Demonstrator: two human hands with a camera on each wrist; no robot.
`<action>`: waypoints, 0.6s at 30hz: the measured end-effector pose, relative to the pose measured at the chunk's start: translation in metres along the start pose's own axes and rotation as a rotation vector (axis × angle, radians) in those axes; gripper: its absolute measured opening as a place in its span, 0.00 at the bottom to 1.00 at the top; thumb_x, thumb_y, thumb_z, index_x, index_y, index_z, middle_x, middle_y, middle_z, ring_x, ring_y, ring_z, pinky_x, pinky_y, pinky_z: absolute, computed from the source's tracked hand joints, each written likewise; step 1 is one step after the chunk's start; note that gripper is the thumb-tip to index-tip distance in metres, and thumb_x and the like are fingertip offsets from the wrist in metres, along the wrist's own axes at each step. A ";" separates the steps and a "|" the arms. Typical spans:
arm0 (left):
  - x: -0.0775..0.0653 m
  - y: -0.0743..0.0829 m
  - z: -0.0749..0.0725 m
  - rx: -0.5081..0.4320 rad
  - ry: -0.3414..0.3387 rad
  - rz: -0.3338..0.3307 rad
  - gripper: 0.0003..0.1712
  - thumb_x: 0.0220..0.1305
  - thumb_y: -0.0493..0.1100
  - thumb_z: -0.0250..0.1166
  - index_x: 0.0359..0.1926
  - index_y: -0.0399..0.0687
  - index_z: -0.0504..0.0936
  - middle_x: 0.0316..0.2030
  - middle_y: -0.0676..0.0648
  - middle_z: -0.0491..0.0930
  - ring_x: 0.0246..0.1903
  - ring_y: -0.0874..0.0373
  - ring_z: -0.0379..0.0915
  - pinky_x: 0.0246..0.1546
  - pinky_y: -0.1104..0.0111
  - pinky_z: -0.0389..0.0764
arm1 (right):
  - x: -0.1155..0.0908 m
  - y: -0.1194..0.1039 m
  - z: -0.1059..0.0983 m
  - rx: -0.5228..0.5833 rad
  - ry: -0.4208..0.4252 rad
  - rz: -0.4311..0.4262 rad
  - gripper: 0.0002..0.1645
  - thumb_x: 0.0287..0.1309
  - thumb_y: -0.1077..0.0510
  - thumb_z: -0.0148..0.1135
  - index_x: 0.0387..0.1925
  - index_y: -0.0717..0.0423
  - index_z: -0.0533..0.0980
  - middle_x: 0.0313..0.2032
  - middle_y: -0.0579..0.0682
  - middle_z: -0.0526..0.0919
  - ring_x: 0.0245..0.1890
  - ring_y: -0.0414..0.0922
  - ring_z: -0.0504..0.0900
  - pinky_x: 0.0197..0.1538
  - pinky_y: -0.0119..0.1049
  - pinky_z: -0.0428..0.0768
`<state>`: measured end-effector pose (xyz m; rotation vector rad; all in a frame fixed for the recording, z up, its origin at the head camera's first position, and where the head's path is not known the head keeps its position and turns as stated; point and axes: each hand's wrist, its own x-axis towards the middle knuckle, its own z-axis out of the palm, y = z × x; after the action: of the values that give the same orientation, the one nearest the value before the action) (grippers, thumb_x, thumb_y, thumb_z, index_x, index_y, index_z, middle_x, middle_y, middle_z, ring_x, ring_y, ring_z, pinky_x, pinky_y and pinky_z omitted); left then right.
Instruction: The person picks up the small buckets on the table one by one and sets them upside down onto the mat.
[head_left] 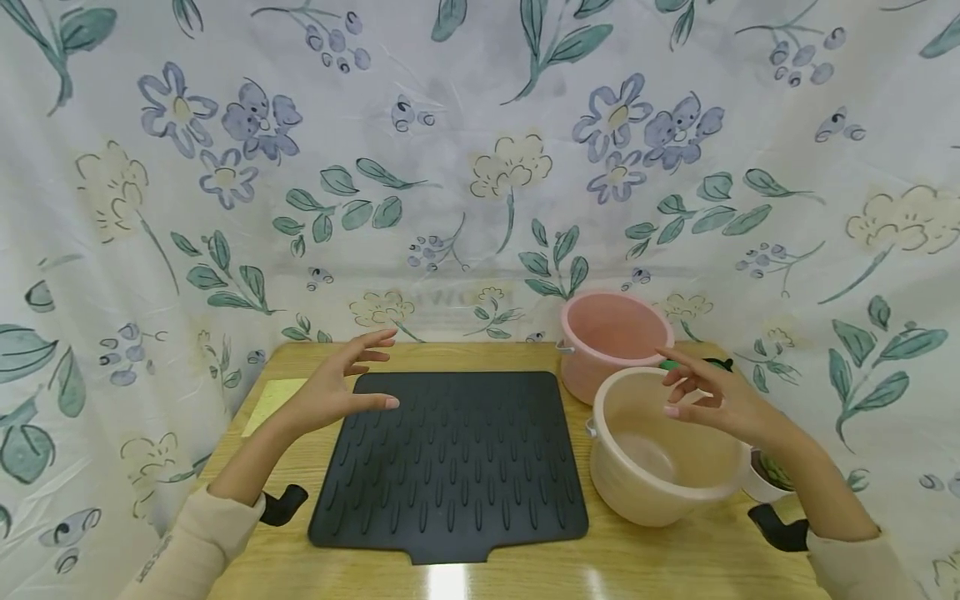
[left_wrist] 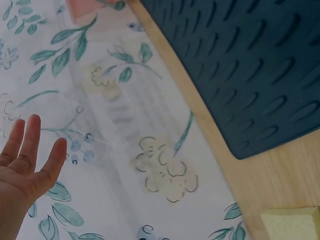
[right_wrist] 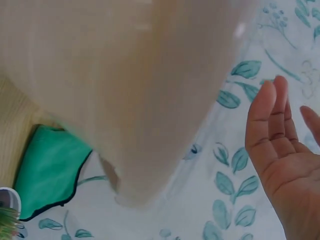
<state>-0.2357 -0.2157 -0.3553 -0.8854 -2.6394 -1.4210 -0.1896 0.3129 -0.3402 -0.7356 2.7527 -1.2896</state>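
My left hand (head_left: 337, 387) hovers over the left edge of a dark ribbed mat (head_left: 450, 467), fingers spread from the thumb and holding nothing. Over the cream bucket (head_left: 675, 492) hangs my right hand (head_left: 723, 400), its fingers loosely bent and nothing in them. Behind the cream bucket stands a pink bucket (head_left: 592, 379), its handle joint showing on the left side. In the left wrist view the left hand (left_wrist: 30, 170) has its fingers apart. The right wrist view shows the right hand (right_wrist: 290, 155) beside the cream bucket's wall (right_wrist: 125, 90).
A pale yellow flat piece (head_left: 273, 404) lies on the wooden table (head_left: 551, 575) left of the mat. A green cloth-like piece with black edging (right_wrist: 52, 165) and a small potted plant (head_left: 772, 475) are behind and right of the cream bucket. A floral curtain (head_left: 450, 208) hangs behind.
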 end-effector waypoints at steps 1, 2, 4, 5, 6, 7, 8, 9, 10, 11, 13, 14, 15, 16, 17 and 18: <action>-0.001 -0.001 0.001 -0.003 0.000 -0.008 0.50 0.57 0.41 0.75 0.76 0.57 0.58 0.71 0.41 0.63 0.66 0.39 0.64 0.63 0.37 0.62 | -0.003 0.002 -0.001 0.013 0.000 -0.001 0.45 0.64 0.64 0.61 0.77 0.46 0.54 0.52 0.51 0.72 0.46 0.38 0.79 0.44 0.33 0.81; -0.002 -0.002 0.002 -0.005 0.000 -0.012 0.50 0.56 0.41 0.75 0.76 0.57 0.58 0.71 0.41 0.63 0.66 0.39 0.64 0.63 0.37 0.63 | -0.005 0.005 -0.002 0.031 0.000 -0.006 0.45 0.64 0.65 0.60 0.77 0.46 0.54 0.52 0.50 0.72 0.46 0.39 0.79 0.44 0.33 0.81; -0.004 -0.004 0.003 -0.013 0.002 -0.019 0.50 0.56 0.41 0.75 0.76 0.58 0.58 0.71 0.42 0.62 0.66 0.39 0.65 0.63 0.36 0.63 | -0.009 0.009 -0.003 0.054 0.003 -0.007 0.44 0.64 0.66 0.59 0.77 0.46 0.55 0.51 0.47 0.72 0.45 0.39 0.79 0.44 0.33 0.81; -0.005 -0.005 0.004 -0.015 0.003 -0.020 0.50 0.56 0.41 0.75 0.76 0.58 0.59 0.71 0.42 0.62 0.66 0.39 0.65 0.63 0.37 0.63 | -0.011 0.011 -0.004 0.062 0.000 -0.006 0.44 0.64 0.67 0.59 0.77 0.47 0.55 0.51 0.47 0.72 0.45 0.39 0.78 0.44 0.32 0.81; -0.006 -0.006 0.005 -0.018 0.004 -0.018 0.50 0.56 0.41 0.75 0.75 0.58 0.59 0.71 0.41 0.63 0.66 0.39 0.65 0.63 0.37 0.63 | -0.012 0.012 -0.004 0.066 -0.001 -0.004 0.43 0.64 0.67 0.58 0.77 0.47 0.55 0.51 0.47 0.72 0.45 0.40 0.78 0.44 0.32 0.81; -0.007 -0.007 0.005 -0.018 0.005 -0.016 0.50 0.56 0.40 0.75 0.75 0.57 0.59 0.71 0.41 0.63 0.66 0.39 0.65 0.63 0.37 0.64 | -0.013 0.013 -0.005 0.067 -0.002 0.002 0.43 0.65 0.66 0.58 0.77 0.47 0.55 0.51 0.47 0.73 0.45 0.40 0.79 0.44 0.33 0.81; -0.008 -0.008 0.006 -0.016 0.006 -0.013 0.50 0.56 0.40 0.75 0.75 0.57 0.59 0.71 0.41 0.63 0.65 0.39 0.65 0.63 0.37 0.64 | -0.015 0.014 -0.005 0.074 -0.003 0.013 0.42 0.65 0.66 0.58 0.77 0.47 0.55 0.51 0.47 0.73 0.45 0.39 0.78 0.44 0.33 0.81; -0.009 -0.009 0.007 -0.011 0.008 -0.011 0.50 0.56 0.41 0.75 0.75 0.56 0.59 0.70 0.40 0.64 0.65 0.39 0.66 0.63 0.38 0.65 | -0.017 0.015 -0.005 0.076 -0.004 0.024 0.42 0.65 0.66 0.57 0.77 0.46 0.56 0.51 0.47 0.73 0.45 0.39 0.78 0.43 0.33 0.80; -0.010 -0.009 0.008 -0.009 0.009 -0.008 0.50 0.56 0.41 0.75 0.75 0.56 0.60 0.70 0.40 0.64 0.65 0.40 0.66 0.62 0.38 0.65 | -0.019 0.016 -0.005 0.081 -0.005 0.036 0.41 0.66 0.65 0.57 0.77 0.45 0.56 0.51 0.48 0.72 0.45 0.39 0.78 0.43 0.34 0.80; -0.012 -0.010 0.009 -0.006 0.011 -0.006 0.50 0.56 0.41 0.75 0.75 0.55 0.59 0.70 0.39 0.65 0.64 0.40 0.67 0.62 0.38 0.66 | -0.021 0.017 -0.004 0.078 -0.004 0.043 0.41 0.66 0.65 0.56 0.77 0.45 0.55 0.51 0.48 0.72 0.45 0.39 0.78 0.42 0.34 0.80; -0.015 -0.012 0.011 -0.006 0.014 -0.004 0.50 0.56 0.41 0.75 0.76 0.54 0.59 0.69 0.40 0.65 0.64 0.40 0.67 0.61 0.39 0.68 | -0.025 0.019 -0.004 0.083 0.006 0.051 0.40 0.67 0.65 0.55 0.76 0.45 0.56 0.51 0.48 0.72 0.45 0.38 0.78 0.41 0.33 0.79; -0.017 -0.013 0.012 -0.010 0.016 -0.002 0.50 0.56 0.40 0.75 0.76 0.53 0.59 0.69 0.40 0.66 0.64 0.40 0.68 0.60 0.39 0.68 | -0.027 0.020 -0.004 0.089 0.010 0.051 0.40 0.67 0.66 0.55 0.76 0.47 0.56 0.52 0.47 0.72 0.45 0.38 0.78 0.41 0.33 0.79; -0.019 -0.014 0.013 -0.013 0.019 -0.001 0.50 0.56 0.40 0.75 0.76 0.52 0.59 0.69 0.40 0.66 0.64 0.40 0.68 0.60 0.39 0.69 | -0.029 0.022 -0.004 0.091 0.015 0.047 0.40 0.66 0.66 0.55 0.76 0.48 0.56 0.52 0.47 0.72 0.45 0.38 0.78 0.41 0.32 0.78; -0.021 -0.015 0.014 -0.018 0.019 -0.001 0.50 0.56 0.39 0.74 0.76 0.52 0.59 0.69 0.41 0.66 0.63 0.40 0.68 0.59 0.39 0.69 | -0.031 0.023 -0.004 0.094 0.019 0.045 0.40 0.66 0.67 0.55 0.76 0.49 0.56 0.52 0.46 0.72 0.45 0.38 0.77 0.41 0.32 0.78; -0.023 -0.016 0.014 -0.023 0.020 -0.001 0.50 0.56 0.39 0.74 0.76 0.52 0.58 0.68 0.41 0.67 0.63 0.39 0.68 0.59 0.39 0.70 | -0.032 0.025 -0.004 0.096 0.023 0.043 0.40 0.66 0.67 0.55 0.76 0.51 0.55 0.51 0.45 0.73 0.45 0.38 0.77 0.41 0.31 0.79; -0.025 -0.017 0.015 -0.031 0.020 -0.002 0.50 0.57 0.39 0.74 0.76 0.53 0.58 0.68 0.41 0.67 0.63 0.39 0.68 0.59 0.39 0.70 | -0.034 0.027 -0.004 0.097 0.026 0.043 0.40 0.66 0.67 0.54 0.76 0.52 0.55 0.51 0.44 0.73 0.45 0.37 0.77 0.41 0.31 0.78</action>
<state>-0.2194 -0.2235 -0.3840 -0.8670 -2.6108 -1.4679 -0.1715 0.3446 -0.3630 -0.6541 2.6877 -1.4217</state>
